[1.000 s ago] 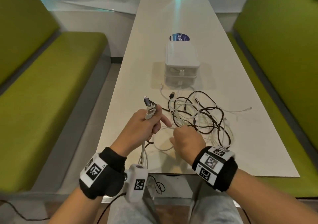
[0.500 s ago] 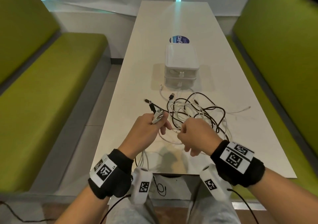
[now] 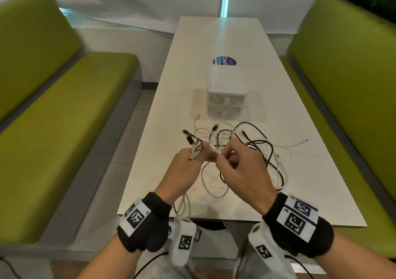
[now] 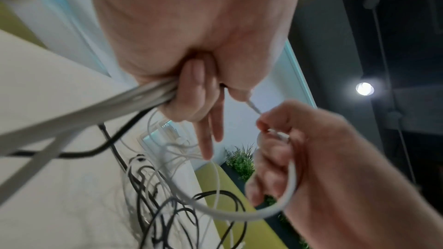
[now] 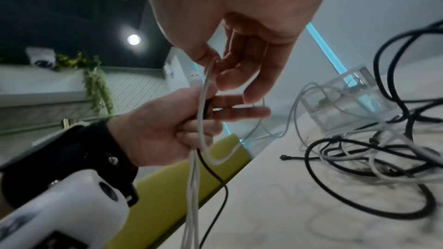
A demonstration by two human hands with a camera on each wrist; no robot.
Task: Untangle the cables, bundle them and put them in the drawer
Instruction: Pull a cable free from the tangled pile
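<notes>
Left hand (image 3: pixel 184 172) is fisted round a bunch of collected cable ends, white & black plugs (image 3: pixel 194 148) sticking out the top, strands hanging off the near edge of the long white tabletop (image 3: pixel 300 182), probably so freed ends stay sorted apart from the mess. Right hand (image 3: pixel 242 171) pinches a thin white cable (image 4: pixel 275 213) between thumb & fingertips, just beside the left fist, apparently feeding its end across. Remaining tangle of black & white cables (image 3: pixel 255 150) lies on the table, near side of the small white two-drawer plastic box (image 3: pixel 226 94); both drawers look closed. Judgement: untangling stage, bundling not yet begun.
</notes>
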